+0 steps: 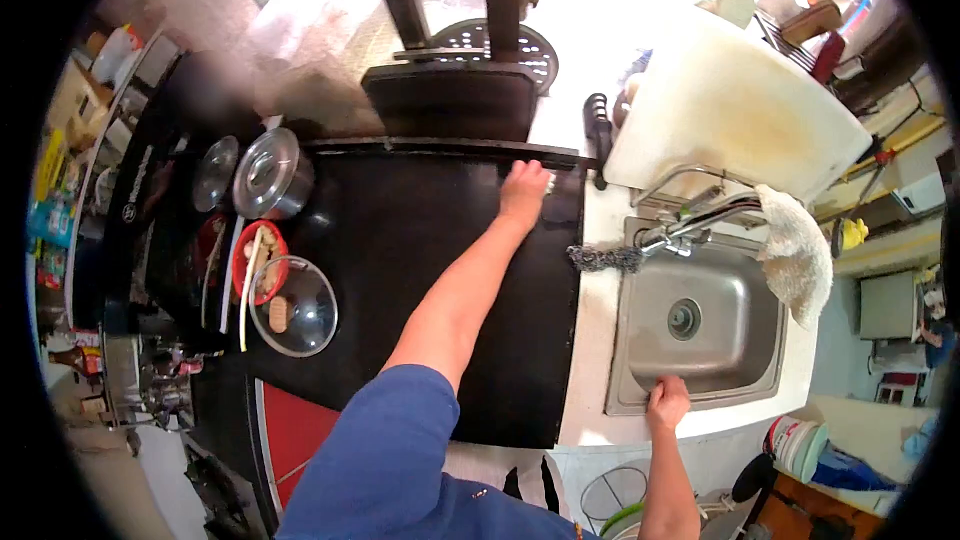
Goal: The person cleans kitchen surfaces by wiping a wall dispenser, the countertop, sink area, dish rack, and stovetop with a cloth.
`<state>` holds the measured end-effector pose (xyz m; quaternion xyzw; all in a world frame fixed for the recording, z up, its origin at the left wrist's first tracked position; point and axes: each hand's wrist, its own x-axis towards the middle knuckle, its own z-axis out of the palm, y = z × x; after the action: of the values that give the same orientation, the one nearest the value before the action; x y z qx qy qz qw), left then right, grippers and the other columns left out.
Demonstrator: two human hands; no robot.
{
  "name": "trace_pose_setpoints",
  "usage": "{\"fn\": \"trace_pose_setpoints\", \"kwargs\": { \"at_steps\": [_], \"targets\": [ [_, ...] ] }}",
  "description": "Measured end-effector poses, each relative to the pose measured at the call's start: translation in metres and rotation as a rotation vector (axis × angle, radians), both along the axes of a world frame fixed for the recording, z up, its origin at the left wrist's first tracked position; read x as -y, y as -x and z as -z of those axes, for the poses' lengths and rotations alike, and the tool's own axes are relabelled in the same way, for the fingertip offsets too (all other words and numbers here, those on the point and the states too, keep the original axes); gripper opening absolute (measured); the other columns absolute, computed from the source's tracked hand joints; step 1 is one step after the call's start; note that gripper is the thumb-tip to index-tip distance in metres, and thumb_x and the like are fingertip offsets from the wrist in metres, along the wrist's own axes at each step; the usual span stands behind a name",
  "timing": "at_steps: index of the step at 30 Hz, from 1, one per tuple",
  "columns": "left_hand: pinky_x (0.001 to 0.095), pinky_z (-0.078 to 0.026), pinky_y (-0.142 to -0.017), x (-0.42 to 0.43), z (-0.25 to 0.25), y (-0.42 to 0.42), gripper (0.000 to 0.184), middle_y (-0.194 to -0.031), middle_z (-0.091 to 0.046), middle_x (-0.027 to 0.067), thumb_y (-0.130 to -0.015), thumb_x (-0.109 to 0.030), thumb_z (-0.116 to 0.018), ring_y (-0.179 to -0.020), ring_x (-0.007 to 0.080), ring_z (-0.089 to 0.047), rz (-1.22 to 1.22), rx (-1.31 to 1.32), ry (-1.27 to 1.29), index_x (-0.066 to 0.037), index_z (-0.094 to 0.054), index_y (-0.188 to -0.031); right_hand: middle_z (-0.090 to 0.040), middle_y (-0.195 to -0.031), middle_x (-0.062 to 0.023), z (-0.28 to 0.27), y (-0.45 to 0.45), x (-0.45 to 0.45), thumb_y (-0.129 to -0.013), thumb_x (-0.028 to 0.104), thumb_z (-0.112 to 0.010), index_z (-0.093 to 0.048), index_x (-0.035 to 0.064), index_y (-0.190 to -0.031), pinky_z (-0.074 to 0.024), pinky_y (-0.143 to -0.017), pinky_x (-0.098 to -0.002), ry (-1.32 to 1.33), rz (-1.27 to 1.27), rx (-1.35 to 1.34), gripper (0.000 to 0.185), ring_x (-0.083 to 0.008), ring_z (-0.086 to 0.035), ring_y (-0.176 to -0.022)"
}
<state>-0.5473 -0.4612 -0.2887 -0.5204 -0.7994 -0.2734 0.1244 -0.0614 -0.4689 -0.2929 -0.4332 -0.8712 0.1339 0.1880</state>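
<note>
My left hand (524,191) reaches across the black countertop (400,270) to its back edge. Its fingers are curled around something small and whitish, too little of which shows to name. Just behind it runs a dark raised strip (440,147). My right hand (669,404) is at the front rim of the steel sink (720,340), fingers curled in; whether they hold anything is hidden. Between the hands, a grey scrubbing pad (605,258) lies across the edge of the black top and the white counter (592,360).
On the left stand a lidded pot (272,175), a red bowl (240,265) with pale pieces and a glass bowl (310,315) with a tan block. Right: a faucet (690,232), a towel (800,250), a leaning white board (735,100) and a black-handled utensil (598,135).
</note>
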Motion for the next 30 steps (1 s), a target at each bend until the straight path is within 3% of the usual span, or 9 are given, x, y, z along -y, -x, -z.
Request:
{"fn": "trace_pose_setpoints", "kwargs": {
  "at_steps": [8, 11, 12, 17, 18, 19, 20, 27, 30],
  "targets": [
    [0.0423, -0.047, -0.077, 0.169, -0.007, 0.123, 0.011, -0.093, -0.055, 0.0099, -0.079, -0.008, -0.056, -0.089, 0.0317, -0.053, -0.545, -0.040, 0.017, -0.009, -0.064, -0.087, -0.059, -0.075, -0.0137, 0.002, 0.001, -0.001, -0.076, 0.009, -0.053, -0.059, 0.0041, -0.074, -0.0464, -0.065, -0.0447, -0.005, -0.018, 0.021, 0.008, -0.0347, -0.057, -0.072],
    [0.0421, -0.047, -0.077, 0.196, -0.016, 0.128, 0.009, -0.092, -0.056, 0.0131, -0.082, -0.008, -0.055, -0.088, 0.0328, -0.053, -0.766, 0.018, 0.069, -0.008, -0.065, -0.082, -0.059, -0.075, -0.0136, 0.004, -0.001, -0.002, -0.076, 0.009, -0.053, -0.059, 0.0042, -0.075, -0.0463, -0.065, -0.0445, -0.046, -0.045, 0.034, 0.008, -0.0347, -0.057, -0.072],
    [0.0459, -0.047, -0.073, 0.193, -0.021, 0.118, 0.010, -0.088, -0.059, 0.0156, -0.083, -0.009, -0.055, -0.084, 0.0356, -0.056, -0.770, 0.000, -0.051, -0.006, -0.064, -0.081, -0.059, -0.076, -0.0138, 0.005, -0.001, -0.001, -0.076, 0.010, -0.053, -0.059, 0.0046, -0.075, -0.0460, -0.064, -0.0447, -0.068, -0.017, 0.043, 0.008, -0.0346, -0.057, -0.071],
    [0.0541, -0.045, -0.069, 0.090, 0.003, 0.054, 0.014, -0.076, -0.061, 0.0215, -0.083, -0.014, -0.053, -0.073, 0.0436, -0.059, -0.511, 0.381, -0.225, -0.005, -0.064, -0.080, -0.058, -0.074, -0.0148, 0.003, -0.001, -0.003, -0.074, 0.010, -0.055, -0.059, 0.0047, -0.075, -0.0455, -0.063, -0.0456, -0.059, -0.033, 0.038, 0.007, -0.0350, -0.056, -0.070],
    [0.0498, -0.046, -0.072, 0.070, 0.003, 0.024, 0.014, -0.083, -0.061, 0.0177, -0.084, -0.014, -0.052, -0.081, 0.0393, -0.058, -0.416, 0.363, -0.140, -0.006, -0.063, -0.081, -0.058, -0.074, -0.0151, 0.003, -0.001, -0.001, -0.072, 0.011, -0.055, -0.059, 0.0045, -0.075, -0.0457, -0.064, -0.0454, -0.054, -0.023, 0.050, 0.008, -0.0349, -0.056, -0.071],
    [0.0438, -0.047, -0.076, 0.059, -0.002, -0.007, 0.011, -0.093, -0.060, 0.0113, -0.084, -0.014, -0.053, -0.090, 0.0329, -0.056, -0.212, 0.166, -0.172, -0.008, -0.063, -0.084, -0.058, -0.074, -0.0151, 0.004, -0.002, 0.000, -0.072, 0.011, -0.055, -0.059, 0.0045, -0.075, -0.0457, -0.064, -0.0454, -0.054, -0.021, 0.055, 0.008, -0.0349, -0.056, -0.071],
    [0.0395, -0.047, -0.081, 0.053, -0.008, -0.030, 0.009, -0.100, -0.057, 0.0056, -0.082, -0.010, -0.057, -0.095, 0.0284, -0.052, -0.128, 0.235, -0.079, -0.009, -0.063, -0.087, -0.058, -0.074, -0.0149, 0.006, -0.002, -0.001, -0.072, 0.011, -0.055, -0.059, 0.0047, -0.075, -0.0459, -0.064, -0.0453, -0.058, -0.020, 0.031, 0.008, -0.0349, -0.056, -0.071],
    [0.0377, -0.047, -0.078, 0.121, -0.020, -0.076, 0.023, -0.093, -0.059, 0.0075, -0.074, 0.004, -0.057, -0.087, 0.0289, -0.054, 0.247, 0.272, -0.005, -0.008, -0.067, -0.091, -0.059, -0.076, -0.0136, 0.010, -0.003, -0.002, -0.072, 0.011, -0.055, -0.059, 0.0051, -0.074, -0.0466, -0.065, -0.0450, -0.056, -0.016, 0.017, 0.007, -0.0341, -0.057, -0.073],
    [0.0366, -0.048, -0.073, 0.170, -0.028, -0.108, 0.021, -0.089, -0.058, 0.0071, -0.075, 0.002, -0.058, -0.084, 0.0280, -0.054, 0.340, 0.328, 0.102, -0.009, -0.067, -0.090, -0.060, -0.077, -0.0134, 0.010, -0.004, -0.002, -0.073, 0.010, -0.054, -0.060, 0.0055, -0.075, -0.0464, -0.066, -0.0453, -0.018, -0.023, 0.022, 0.008, -0.0340, -0.057, -0.074]
  ]
}}
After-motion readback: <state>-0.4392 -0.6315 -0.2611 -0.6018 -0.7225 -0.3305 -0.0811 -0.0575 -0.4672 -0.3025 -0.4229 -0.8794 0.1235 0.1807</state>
